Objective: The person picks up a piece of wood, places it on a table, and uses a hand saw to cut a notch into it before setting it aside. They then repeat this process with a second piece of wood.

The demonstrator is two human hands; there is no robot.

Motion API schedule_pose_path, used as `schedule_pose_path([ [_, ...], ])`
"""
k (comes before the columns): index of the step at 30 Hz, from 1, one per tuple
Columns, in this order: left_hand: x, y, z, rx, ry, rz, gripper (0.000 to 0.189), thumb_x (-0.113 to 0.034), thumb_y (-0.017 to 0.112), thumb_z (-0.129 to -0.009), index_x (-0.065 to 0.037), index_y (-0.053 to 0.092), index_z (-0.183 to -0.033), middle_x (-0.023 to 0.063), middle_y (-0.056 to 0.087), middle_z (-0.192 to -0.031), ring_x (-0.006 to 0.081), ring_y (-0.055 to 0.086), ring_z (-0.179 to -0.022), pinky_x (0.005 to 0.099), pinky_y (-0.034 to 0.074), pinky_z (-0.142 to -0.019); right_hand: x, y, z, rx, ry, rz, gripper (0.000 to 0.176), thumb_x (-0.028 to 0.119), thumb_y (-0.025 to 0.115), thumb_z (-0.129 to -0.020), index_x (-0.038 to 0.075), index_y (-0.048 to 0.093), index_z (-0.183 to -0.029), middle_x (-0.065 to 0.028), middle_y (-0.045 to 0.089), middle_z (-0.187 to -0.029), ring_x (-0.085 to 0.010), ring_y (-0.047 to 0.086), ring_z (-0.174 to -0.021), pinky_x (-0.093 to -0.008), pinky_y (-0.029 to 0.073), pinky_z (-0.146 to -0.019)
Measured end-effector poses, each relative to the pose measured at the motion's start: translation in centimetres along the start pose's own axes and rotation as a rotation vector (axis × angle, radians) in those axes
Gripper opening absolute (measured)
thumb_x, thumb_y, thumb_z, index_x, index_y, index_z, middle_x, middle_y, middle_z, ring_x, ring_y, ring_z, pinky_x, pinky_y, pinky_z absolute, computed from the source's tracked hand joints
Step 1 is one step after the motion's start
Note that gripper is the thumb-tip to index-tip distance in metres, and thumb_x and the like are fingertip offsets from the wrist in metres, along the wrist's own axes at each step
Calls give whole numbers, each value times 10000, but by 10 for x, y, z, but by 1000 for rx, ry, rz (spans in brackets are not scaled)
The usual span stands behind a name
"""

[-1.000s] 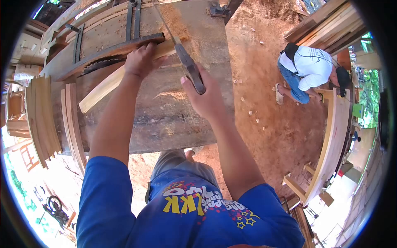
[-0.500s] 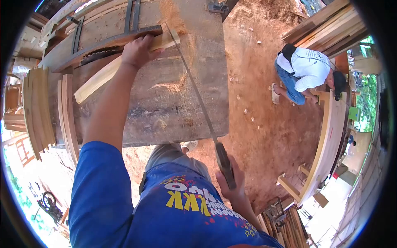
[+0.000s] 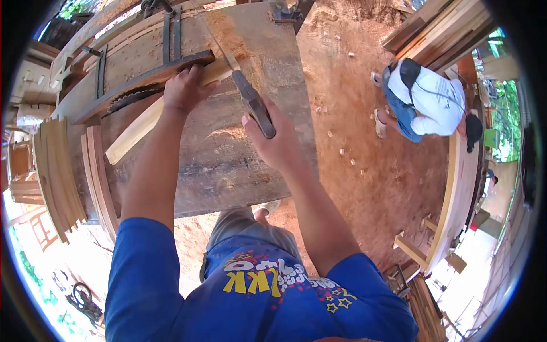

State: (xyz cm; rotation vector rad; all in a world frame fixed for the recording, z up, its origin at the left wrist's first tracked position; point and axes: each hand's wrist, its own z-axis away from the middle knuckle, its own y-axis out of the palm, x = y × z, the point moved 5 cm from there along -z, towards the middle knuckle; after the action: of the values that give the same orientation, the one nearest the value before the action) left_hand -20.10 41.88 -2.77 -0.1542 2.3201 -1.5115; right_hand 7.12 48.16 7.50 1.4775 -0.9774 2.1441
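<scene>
My right hand (image 3: pixel 273 134) is closed round the dark wooden handle of a handsaw (image 3: pixel 250 98). The saw's thin blade points away across the far end of a pale wooden strip (image 3: pixel 137 130). That strip lies aslant on the worn wooden workbench (image 3: pixel 228 165). My left hand (image 3: pixel 183 90) grips the strip near its far end, its fingers over a dark curved wooden bar (image 3: pixel 154 77). Beside the bar, a toothed circular blade (image 3: pixel 134 98) stands out of the bench.
Bundled wooden strips (image 3: pixel 57 171) and two loose boards (image 3: pixel 98 171) lie at the left. Sawdust (image 3: pixel 225 28) covers the bench's far part. On the right, a person in a white shirt (image 3: pixel 433 94) bends by a long pale beam (image 3: pixel 458 194). Stacked planks (image 3: pixel 439 34) stand behind.
My right hand has pushed the handsaw forward, from near my body up to the strip. The left hand stays on the strip. The other person has shifted slightly.
</scene>
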Motion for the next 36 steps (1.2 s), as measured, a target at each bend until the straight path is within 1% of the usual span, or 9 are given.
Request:
schedule_pose_path([
  [6,5,-2,-11,-6,-15,-46,599,-663,807,-858,-131,674,-1099,180,779,-920,425,771,-866,557,627,-738,-30,-20,79,-58,-178,114,592,248,725,-1019,19,521,-1525,-193,734,-966,-359,746,-857,-447,566,-789],
  [10,1,-5,-3,66,-77,-57,601,-621,840,-848,-136,699,-1173,174,796,-986,407,778,-923,535,636,-783,-58,-68,214,49,208,67,667,222,755,-988,43,487,-1573,-206,775,-1112,-348,802,-1002,-407,606,-864],
  [13,-2,-5,0,97,-100,-55,604,-596,858,-845,-135,709,-1205,176,799,-986,402,782,-935,525,641,-792,-42,-92,271,90,291,171,693,184,776,-962,18,485,-1569,-229,779,-1177,-327,807,-1056,-399,617,-894],
  [18,-2,-5,-2,39,-34,-51,620,-659,818,-848,-126,702,-1144,174,784,-933,403,783,-861,536,636,-726,-54,-60,179,48,-62,71,636,110,734,-985,6,485,-1561,-200,772,-1117,-273,798,-988,-376,614,-882],
  [20,-1,-7,-3,70,-55,-47,612,-656,818,-850,-127,698,-1132,172,782,-925,405,782,-858,537,635,-726,-68,-27,88,41,-94,55,562,128,727,-1001,45,517,-1517,-154,722,-950,-239,728,-799,-386,561,-726],
  [24,0,-4,-1,70,-59,-51,596,-653,825,-847,-139,686,-1115,174,782,-926,410,781,-863,546,635,-732,-13,-4,18,67,60,-31,534,243,712,-1024,47,539,-1490,-137,692,-835,-263,704,-730,-400,539,-696],
  [31,2,-1,5,-8,-4,-28,612,-655,836,-832,-143,675,-1124,181,782,-927,422,777,-877,556,635,-729,-17,-13,38,-5,-53,28,554,263,716,-1026,57,541,-1509,-145,701,-858,-262,709,-710,-403,555,-714],
  [33,-2,-5,-2,-23,-24,-20,618,-657,838,-829,-140,673,-1125,182,781,-928,423,776,-879,557,635,-728,-31,-27,84,-72,-244,152,567,214,718,-1019,50,530,-1528,-147,721,-931,-263,753,-779,-402,575,-733],
  [36,1,-4,0,1,-25,-69,620,-660,831,-835,-135,677,-1127,172,786,-938,414,778,-883,556,639,-734,-55,-59,193,49,141,-9,608,184,730,-996,60,517,-1552,-143,752,-1029,-281,792,-880,-388,601,-773],
])
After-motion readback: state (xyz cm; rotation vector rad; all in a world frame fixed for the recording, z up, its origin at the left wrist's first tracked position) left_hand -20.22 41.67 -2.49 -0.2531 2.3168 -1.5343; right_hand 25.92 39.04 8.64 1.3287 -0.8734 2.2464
